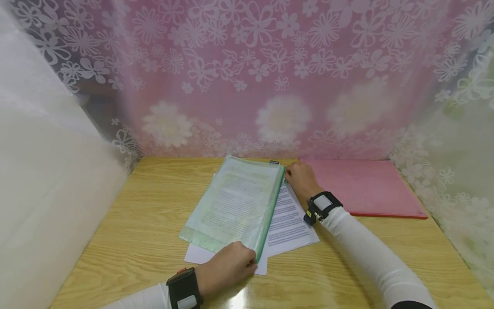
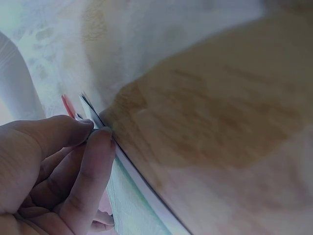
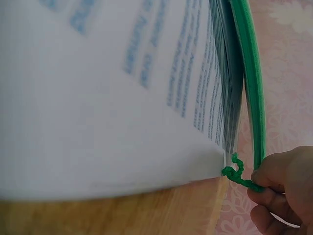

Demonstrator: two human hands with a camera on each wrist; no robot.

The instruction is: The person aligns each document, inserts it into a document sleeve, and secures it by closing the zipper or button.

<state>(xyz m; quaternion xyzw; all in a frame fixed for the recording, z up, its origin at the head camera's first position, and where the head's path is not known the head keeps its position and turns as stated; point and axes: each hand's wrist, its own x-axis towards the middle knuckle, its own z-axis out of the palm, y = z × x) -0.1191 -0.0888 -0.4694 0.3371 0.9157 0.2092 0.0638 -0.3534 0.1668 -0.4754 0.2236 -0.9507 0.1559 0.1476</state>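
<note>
A clear green document bag (image 1: 227, 206) with printed pages showing through it lies tilted over loose white printed sheets (image 1: 291, 223) on the table. Along its right side runs a thicker green edge strip (image 3: 253, 93). My left hand (image 1: 228, 267) pinches the near end of this strip between thumb and finger, as the left wrist view also shows. At the far end, my right hand (image 1: 302, 178) pinches the strip's corner, where a short knotted green cord (image 3: 235, 174) hangs. A small dark tab (image 1: 274, 162) shows at the bag's top edge.
A flat pink folder (image 1: 378, 186) with a red front edge lies at the back right of the wooden table (image 1: 154, 201). Behind the table hangs a pink flowered curtain (image 1: 227, 107). Pale sheeting (image 1: 50, 150) closes off the left side.
</note>
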